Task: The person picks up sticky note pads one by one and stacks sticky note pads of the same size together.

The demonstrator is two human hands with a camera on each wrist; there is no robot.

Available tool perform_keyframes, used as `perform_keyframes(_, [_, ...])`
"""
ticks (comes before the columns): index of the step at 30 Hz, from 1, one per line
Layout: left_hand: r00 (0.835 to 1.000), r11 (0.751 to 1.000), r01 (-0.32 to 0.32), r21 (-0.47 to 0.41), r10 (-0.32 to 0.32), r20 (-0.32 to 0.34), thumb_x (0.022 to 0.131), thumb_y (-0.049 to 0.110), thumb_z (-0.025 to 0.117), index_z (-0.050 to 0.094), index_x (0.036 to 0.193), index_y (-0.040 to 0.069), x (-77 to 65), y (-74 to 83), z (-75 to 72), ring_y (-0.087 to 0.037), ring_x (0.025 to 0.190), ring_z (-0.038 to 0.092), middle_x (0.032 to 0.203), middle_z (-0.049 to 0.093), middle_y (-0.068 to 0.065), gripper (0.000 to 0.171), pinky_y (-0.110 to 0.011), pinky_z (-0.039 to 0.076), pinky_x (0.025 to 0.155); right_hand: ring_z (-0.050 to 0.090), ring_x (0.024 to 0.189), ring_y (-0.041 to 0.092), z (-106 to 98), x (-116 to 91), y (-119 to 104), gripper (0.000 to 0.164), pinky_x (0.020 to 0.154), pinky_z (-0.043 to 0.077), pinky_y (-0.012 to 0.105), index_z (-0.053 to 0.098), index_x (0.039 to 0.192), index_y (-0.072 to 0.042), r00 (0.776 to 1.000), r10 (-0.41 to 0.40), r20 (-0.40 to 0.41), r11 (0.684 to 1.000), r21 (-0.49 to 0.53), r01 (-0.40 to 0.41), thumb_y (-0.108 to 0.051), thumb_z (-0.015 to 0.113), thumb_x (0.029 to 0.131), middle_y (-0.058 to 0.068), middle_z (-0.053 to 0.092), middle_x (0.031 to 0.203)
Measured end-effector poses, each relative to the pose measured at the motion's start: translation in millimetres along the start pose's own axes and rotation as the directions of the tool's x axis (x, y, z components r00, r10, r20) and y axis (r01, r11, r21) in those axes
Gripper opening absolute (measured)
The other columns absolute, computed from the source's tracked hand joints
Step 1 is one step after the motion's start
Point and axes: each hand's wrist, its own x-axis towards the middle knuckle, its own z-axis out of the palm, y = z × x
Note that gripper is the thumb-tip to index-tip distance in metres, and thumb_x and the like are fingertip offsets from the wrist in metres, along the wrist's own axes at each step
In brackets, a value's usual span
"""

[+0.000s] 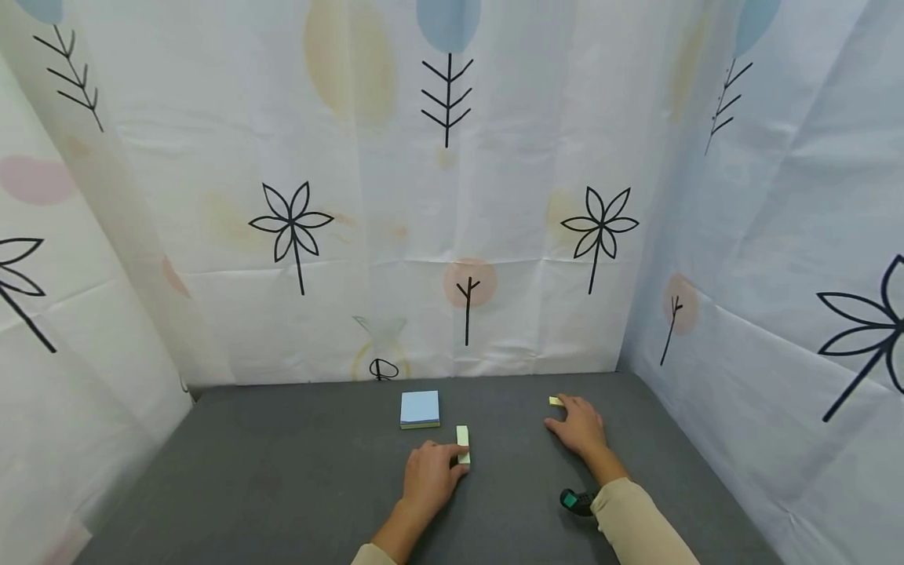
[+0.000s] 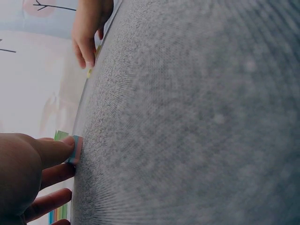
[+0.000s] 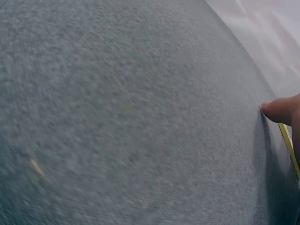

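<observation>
My left hand [image 1: 428,475] pinches a narrow pad of sticky notes [image 1: 462,436] between thumb and fingers at the middle of the table. Its top is pale green, and blue and pink layers [image 2: 77,149] show along the side in the left wrist view. Farther right, my right hand [image 1: 582,428] reaches down to a small yellow sticky note pad [image 1: 555,401], fingertips right at it. The thumb [image 3: 276,110] stands out apart from the yellow edge in the right wrist view. Part of that yellow pad is hidden under the hand.
A square stack of sticky notes [image 1: 420,407], blue on top, lies behind my left hand. A black device with a green patch [image 1: 577,502] is at the right sleeve. White printed curtains [image 1: 395,235] enclose the grey table [image 1: 282,479] at the back and sides.
</observation>
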Motion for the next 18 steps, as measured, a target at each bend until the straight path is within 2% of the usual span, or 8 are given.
perform_keyframes(7, [1.000, 1.000, 0.003, -0.001, -0.003, 0.003, 0.073, 0.030, 0.083, 0.078, 0.101, 0.027, 0.1, -0.4, -0.5, -0.019, 0.080, 0.062, 0.088, 0.073, 0.007, 0.028, -0.041, 0.045, 0.067, 0.050, 0.113, 0.043, 2.9, -2.5, -9.4, 0.051, 0.090, 0.041, 0.057, 0.060, 0.128, -0.001, 0.996, -0.084, -0.010, 0.995, 0.054, 0.084, -0.022, 0.075, 0.084, 0.023, 0.056, 0.121])
perform_keyframes(15, [1.000, 1.000, -0.001, -0.005, 0.001, 0.000, 0.073, 0.030, 0.083, 0.078, 0.101, 0.027, -1.0, -0.8, -0.3, -0.019, 0.080, 0.062, 0.088, 0.073, 0.007, 0.029, -0.040, 0.044, 0.068, 0.059, 0.099, 0.032, 6.5, -5.4, -18.0, 0.049, 0.084, 0.045, 0.051, 0.063, 0.126, -0.004, 0.990, -0.138, 0.013, 0.983, 0.125, 0.135, -0.018, 0.078, 0.081, 0.014, 0.062, 0.111])
perform_keyframes(18, [1.000, 1.000, -0.009, -0.004, 0.009, -0.003, 0.073, 0.030, 0.084, 0.078, 0.101, 0.027, -0.8, -0.7, -1.2, -0.019, 0.079, 0.062, 0.087, 0.073, 0.007, 0.029, -0.040, 0.044, 0.067, 0.060, 0.099, 0.030, 7.4, -7.6, -23.2, 0.050, 0.084, 0.045, 0.049, 0.063, 0.127, -0.005, 0.985, -0.167, 0.036, 0.977, 0.140, 0.160, -0.017, 0.079, 0.081, 0.012, 0.063, 0.112])
